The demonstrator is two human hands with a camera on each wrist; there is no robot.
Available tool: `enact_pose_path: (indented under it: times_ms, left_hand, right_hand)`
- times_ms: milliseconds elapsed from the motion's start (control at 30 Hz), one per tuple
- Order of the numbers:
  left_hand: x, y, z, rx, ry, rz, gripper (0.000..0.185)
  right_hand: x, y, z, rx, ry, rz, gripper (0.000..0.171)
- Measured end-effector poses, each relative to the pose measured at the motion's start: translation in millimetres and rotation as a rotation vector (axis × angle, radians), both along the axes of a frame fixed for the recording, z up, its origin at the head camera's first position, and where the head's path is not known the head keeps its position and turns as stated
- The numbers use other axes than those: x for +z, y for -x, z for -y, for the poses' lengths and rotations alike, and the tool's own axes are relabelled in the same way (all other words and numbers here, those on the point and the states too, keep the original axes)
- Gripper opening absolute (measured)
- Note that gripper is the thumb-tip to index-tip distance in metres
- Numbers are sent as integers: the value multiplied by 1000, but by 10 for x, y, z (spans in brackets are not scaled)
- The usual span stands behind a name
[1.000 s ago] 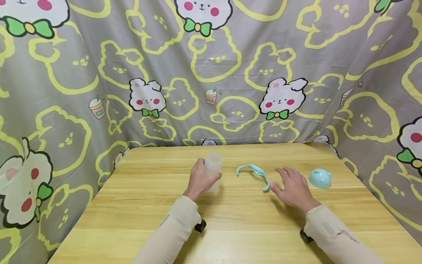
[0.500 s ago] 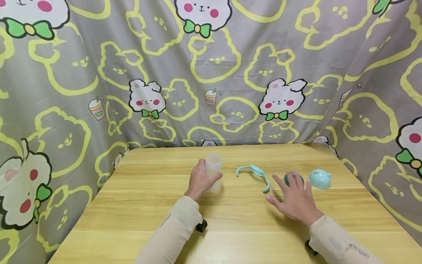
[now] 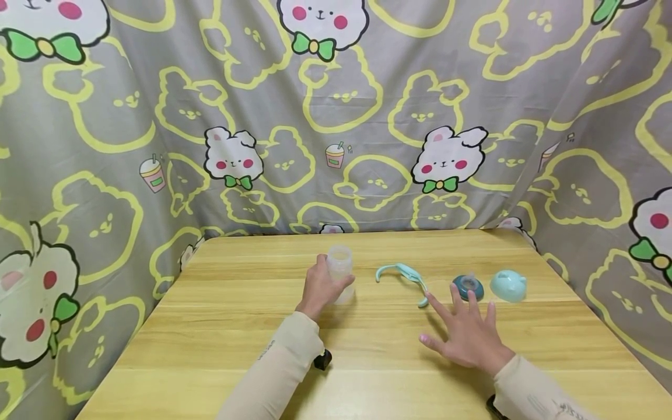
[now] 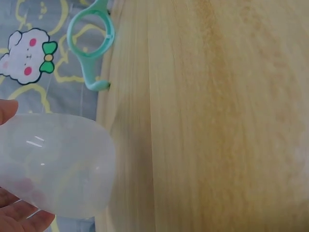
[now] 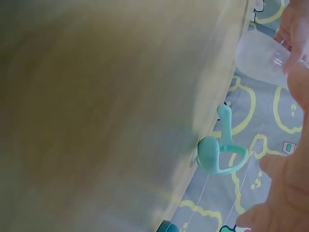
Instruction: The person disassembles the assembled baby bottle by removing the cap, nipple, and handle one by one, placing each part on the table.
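Note:
My left hand (image 3: 319, 287) grips a translucent, open-topped baby bottle (image 3: 340, 265) that stands upright on the table; thumb and fingers lie on either side of it. Its clear rounded body (image 4: 58, 164) fills the lower left of the left wrist view. My right hand (image 3: 469, 335) has its fingers spread and holds nothing. Just beyond those fingertips lies a dark teal bottle collar with a clear teat (image 3: 466, 287). To its right sits a light-blue domed cap (image 3: 508, 286) with small ears. Between the hands rests a mint-green ring with two curved handles (image 3: 406, 272), also visible in the right wrist view.
The pale wooden table (image 3: 252, 361) spreads under everything. A grey curtain (image 3: 294, 175) with cartoon rabbits and yellow outlines hangs behind the table's far edge and along both sides.
My right hand has drawn back from the teal collar, its fingers spreading, so the collar beside the cap now shows. The left hand keeps hold of the bottle, which has become more upright.

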State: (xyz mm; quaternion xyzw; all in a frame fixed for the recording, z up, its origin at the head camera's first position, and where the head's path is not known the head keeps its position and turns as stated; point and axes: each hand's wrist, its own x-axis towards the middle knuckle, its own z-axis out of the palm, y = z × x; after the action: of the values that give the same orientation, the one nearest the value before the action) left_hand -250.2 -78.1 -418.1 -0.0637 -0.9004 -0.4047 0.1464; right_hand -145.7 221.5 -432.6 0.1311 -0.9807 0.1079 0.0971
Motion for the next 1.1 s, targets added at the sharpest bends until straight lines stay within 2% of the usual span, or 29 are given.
enact_pose_path:
  times_ms: [267,567,833,1000,1100]
  left_hand:
    - [-32,9,-9,8,-6,5,73]
    - [-28,4,15,12,-3,12,75]
    - [-29,5,23,-14,-1,5,76]
    - [-19,-29,62,-12,5,49,84]
    - [-14,-83,105,-11,44,55,88]
  right_hand:
    - [-15,-65,-5,0,9,35,83]
    - [-6,-90,-24,-9,-14,8,83]
    - [26,-116,-36,-8,-19,0,83]
    - [9,-108,-48,-7,-24,4,84]
    - [-2,-107,-54,-8,-20,6,83]
